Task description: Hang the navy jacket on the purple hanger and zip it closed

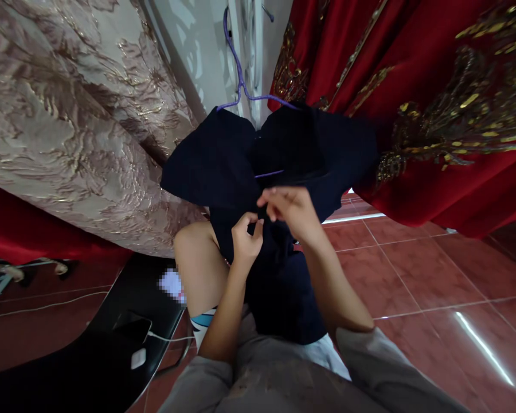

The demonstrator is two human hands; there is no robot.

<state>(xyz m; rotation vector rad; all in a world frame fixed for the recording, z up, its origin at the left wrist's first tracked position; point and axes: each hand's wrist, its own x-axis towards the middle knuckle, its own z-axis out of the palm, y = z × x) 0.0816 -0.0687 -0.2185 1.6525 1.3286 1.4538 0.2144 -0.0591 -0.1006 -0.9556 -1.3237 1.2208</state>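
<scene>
A dark navy short-sleeved garment (210, 158) hangs in front of me on a purple hanger (242, 86), its lower part draped down over my lap. My left hand (246, 238) is closed in a pinch on the garment's front, thumb and forefinger meeting at its edge. Just above and to the right, my right hand (292, 209) has its thumb and fingertips pressed together close to the same spot. Whatever lies between those right fingertips is too small and blurred to make out. Part of the hanger's lower bar shows through the neck opening.
Beige brocade fabric (69, 126) hangs at the left, and a red gown with gold sequins (413, 115) at the right. On a black bench (90, 344) lie a phone (133, 328) with a white cable and a small white case (138, 359). Red tiles (413, 275) cover the floor.
</scene>
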